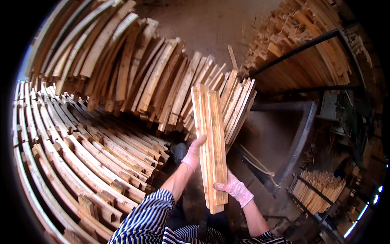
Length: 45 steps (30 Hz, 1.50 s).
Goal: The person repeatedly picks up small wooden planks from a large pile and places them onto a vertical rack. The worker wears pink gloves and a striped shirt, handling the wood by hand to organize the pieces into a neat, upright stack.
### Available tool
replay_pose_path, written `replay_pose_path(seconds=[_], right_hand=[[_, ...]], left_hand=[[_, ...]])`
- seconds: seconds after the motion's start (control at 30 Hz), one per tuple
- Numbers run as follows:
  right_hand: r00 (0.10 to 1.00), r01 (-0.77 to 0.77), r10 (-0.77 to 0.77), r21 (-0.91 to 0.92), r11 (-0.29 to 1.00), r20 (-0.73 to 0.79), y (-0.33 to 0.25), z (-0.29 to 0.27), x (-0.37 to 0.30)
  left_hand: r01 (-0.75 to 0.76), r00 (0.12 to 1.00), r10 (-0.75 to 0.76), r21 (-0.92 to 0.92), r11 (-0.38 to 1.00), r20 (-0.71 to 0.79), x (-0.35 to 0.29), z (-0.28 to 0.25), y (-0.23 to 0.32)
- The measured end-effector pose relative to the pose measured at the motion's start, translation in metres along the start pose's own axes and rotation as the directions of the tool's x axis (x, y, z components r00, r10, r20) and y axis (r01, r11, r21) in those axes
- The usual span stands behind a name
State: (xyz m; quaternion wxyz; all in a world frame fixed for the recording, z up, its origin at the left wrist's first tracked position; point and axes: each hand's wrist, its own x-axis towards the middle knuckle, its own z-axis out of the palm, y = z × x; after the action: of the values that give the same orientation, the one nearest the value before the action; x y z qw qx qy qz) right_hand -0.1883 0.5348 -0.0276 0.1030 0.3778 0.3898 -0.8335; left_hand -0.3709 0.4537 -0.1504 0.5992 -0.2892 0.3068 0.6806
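Stack (pixel 93 163), lower left: slats layered, gapped, perhaps for air.
Pile (pixel 156 83), upper left to centre: planks, packed side by side.
Left hand (pixel 194 152), centre: gripping left edge of boards (pixel 210 150), centre.
Right hand (pixel 237 190), lower centre: gripping their near right edge; opposed grips apparently keep them together.
Bundle (pixel 320 179), lower right: sticks, behind dark bars (pixel 316 190); surroundings too dim to tell.

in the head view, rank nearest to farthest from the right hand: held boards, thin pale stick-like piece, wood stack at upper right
1. Held boards: touching the right hand, which grips their near end.
2. Thin pale stick-like piece: a little beyond the hand, to its right.
3. Wood stack: well ahead, at upper right.
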Motion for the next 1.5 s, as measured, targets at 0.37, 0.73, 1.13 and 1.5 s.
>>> replay_pose_path(seconds=[0.37, 0.73, 1.13, 1.5], right_hand=[[0.777, 0.467, -0.618, -0.77, 0.435, 0.122, -0.162, 0.083, -0.1], [0.511, 0.846, -0.657, -0.186, 0.5, 0.554, -0.286, 0.222, -0.213], [0.611, 0.68, -0.201, -0.638, -0.36, 0.765, -0.324, 0.561, -0.31], [0.538, 0.742, -0.164, -0.557, -0.374, 0.827, -0.283, 0.674, -0.238]], left_hand=[[-0.457, 0.88, 0.436, 0.091, 0.885, 0.187, -0.193, 0.18, 0.037], [-0.985, 0.081, 0.99, 0.163, 0.062, 0.115, -0.441, 0.271, -0.003], [-0.605, -0.23, 0.965, 0.758, -0.244, 0.127, -0.594, 0.08, -0.106], [-0.813, -0.53, 0.839, -0.205, -0.545, -0.125, -0.75, 0.161, -0.066]])
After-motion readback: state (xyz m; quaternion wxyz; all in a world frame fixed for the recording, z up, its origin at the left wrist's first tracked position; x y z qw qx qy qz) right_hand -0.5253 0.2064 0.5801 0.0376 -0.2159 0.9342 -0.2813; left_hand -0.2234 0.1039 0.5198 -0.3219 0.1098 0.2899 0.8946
